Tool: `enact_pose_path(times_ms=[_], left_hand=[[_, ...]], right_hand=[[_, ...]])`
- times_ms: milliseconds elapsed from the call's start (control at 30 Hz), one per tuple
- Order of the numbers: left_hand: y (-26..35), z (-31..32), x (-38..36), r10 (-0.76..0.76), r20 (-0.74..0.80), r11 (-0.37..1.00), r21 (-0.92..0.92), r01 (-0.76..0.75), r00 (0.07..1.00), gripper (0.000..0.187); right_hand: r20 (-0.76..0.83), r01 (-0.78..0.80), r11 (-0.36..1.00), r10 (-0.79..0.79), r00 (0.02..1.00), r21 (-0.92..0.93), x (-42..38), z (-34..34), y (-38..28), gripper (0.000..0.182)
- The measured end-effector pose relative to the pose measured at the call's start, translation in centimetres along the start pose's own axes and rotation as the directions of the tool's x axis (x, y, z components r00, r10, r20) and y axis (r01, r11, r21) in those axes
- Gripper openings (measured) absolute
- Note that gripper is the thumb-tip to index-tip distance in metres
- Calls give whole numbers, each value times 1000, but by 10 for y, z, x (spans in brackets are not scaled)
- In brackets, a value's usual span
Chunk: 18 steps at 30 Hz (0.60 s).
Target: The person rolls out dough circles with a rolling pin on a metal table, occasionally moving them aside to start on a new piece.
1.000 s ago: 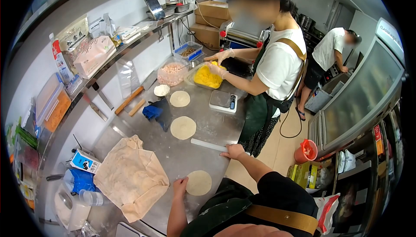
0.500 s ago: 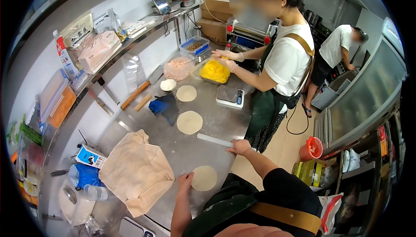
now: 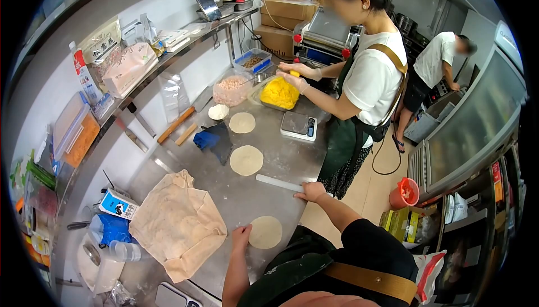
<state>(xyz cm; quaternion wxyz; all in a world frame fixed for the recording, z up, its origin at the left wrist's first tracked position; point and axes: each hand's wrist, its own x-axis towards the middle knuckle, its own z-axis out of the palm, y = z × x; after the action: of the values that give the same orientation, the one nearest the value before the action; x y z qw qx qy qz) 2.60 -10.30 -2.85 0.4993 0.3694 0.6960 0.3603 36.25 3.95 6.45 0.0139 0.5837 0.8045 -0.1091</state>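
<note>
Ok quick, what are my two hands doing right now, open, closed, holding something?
Left hand: at the edge of the nearest dough round; can't tell whether it's pinching.
Right hand: closed, holding the white rolling pin near one end.

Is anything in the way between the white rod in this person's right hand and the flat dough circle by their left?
Nothing visible: only bare metal tabletop separates the white rod in the right hand from that dough circle. The left hand is at the circle's left edge, outside that gap.
</note>
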Motion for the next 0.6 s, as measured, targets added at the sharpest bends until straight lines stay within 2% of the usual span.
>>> enact_pose_path(times_ms=[133,533,600], left_hand=[[3,3,-2,-37,-32,997,-66,35,999,39],[12,1,-8,-60,-16,995,-82,58,998,37],[14,1,-10,-51,-23,995,-83,49,998,36]], right_hand=[[-1,-1,1000,1,1000,-4,0,1,1,68],[10,-7,1000,7,1000,-19,0,-1,-1,65],[-33,11,1000,-11,999,-9,1,5,2,66]])
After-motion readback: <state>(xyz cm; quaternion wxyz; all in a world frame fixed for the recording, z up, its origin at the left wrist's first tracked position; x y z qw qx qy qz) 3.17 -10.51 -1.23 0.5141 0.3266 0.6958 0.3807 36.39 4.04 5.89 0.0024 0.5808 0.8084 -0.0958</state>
